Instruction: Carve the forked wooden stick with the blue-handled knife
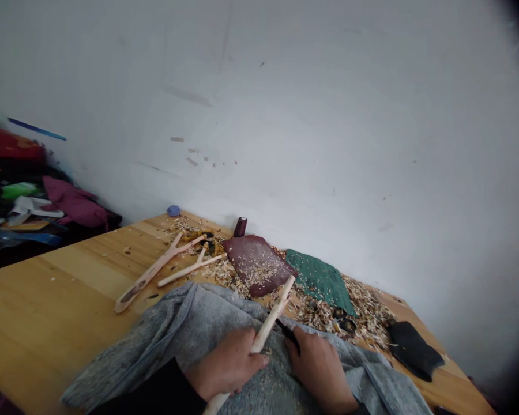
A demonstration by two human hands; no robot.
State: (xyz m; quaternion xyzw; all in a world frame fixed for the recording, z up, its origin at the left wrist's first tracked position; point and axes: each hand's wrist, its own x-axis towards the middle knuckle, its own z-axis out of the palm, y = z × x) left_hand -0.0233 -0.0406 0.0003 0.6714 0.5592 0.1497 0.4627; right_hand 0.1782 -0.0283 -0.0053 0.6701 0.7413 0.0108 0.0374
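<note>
A pale, peeled wooden stick (273, 315) slants up and away over a grey cloth (216, 305). My left hand (229, 360) is wrapped round the stick's lower half. In my right hand (318, 366), closed on its dark handle, is a knife (288, 332); its blade end lies close against the right side of the stick, and I cannot make out whether it touches. Wood shavings speckle the grey cloth beneath both hands.
Two peeled forked branches, a thicker one (149, 274) and a thinner one (192, 269), lie on the wooden table (47, 300). Beyond my hands are maroon leather (259, 265), a green piece (320, 279), a thread spool (240, 226), heaped shavings (367, 311) and a black piece (415, 349). A wall stands behind.
</note>
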